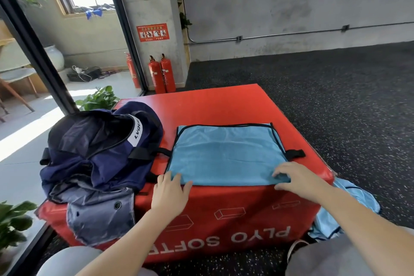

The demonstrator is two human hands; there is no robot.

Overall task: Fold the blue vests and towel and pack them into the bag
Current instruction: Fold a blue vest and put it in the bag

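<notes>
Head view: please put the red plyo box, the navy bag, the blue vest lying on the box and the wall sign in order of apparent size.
1. red plyo box
2. navy bag and blue vest: alike in apparent size, not ranked
3. wall sign, smallest, though it is far from the camera

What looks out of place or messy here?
One light blue cloth hangs off the red box's right side toward the floor. The navy bag slumps open, grey lining spilling over the box's front left edge.

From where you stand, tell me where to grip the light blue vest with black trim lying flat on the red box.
Pinch the light blue vest at its two near corners, from the front edge: both overhang the red box, beside the left hand and right hand.
</notes>
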